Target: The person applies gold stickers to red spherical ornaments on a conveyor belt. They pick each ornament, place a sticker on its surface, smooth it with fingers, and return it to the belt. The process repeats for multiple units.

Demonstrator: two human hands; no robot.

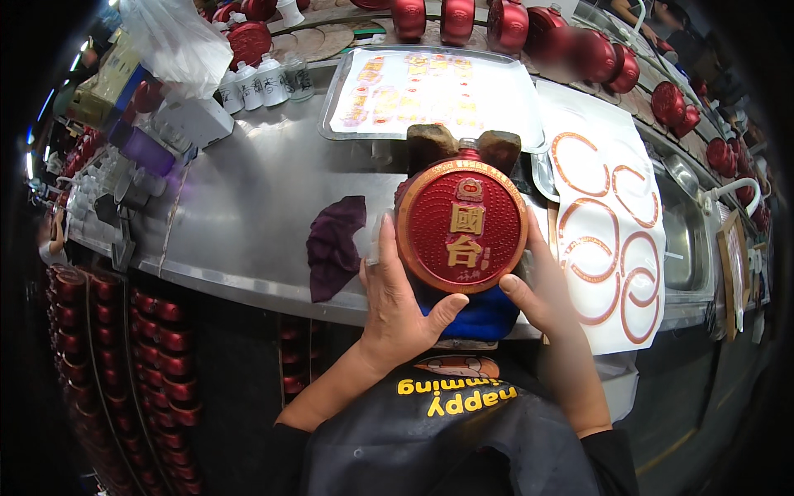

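A round, flat-faced red bottle (pixel 438 236) with a gold-coloured rim and raised gold characters stands in front of me, its short neck pointing away. My left hand (pixel 397 306) is closed around its lower left side, fingers along the edge and thumb below. On the lower right edge presses my right hand (pixel 538 289), its thumb near the rim and its fingers partly hidden. Blue cloth (pixel 475 318) shows under the bottle. Two brown, worn blocks (pixel 500 149) flank the neck. Left of my left hand lies a crumpled dark purple cloth (pixel 337 248) on the metal bench.
Beyond the bottle is a metal tray (pixel 331 124) with a white sheet of gold and red decals. To the right, a white sheet (pixel 608 318) carries several copper-coloured rings. White bottles (pixel 248 87) stand at back left. Red bottles (pixel 509 25) line the conveyor behind; a sink (pixel 682 240) lies far right.
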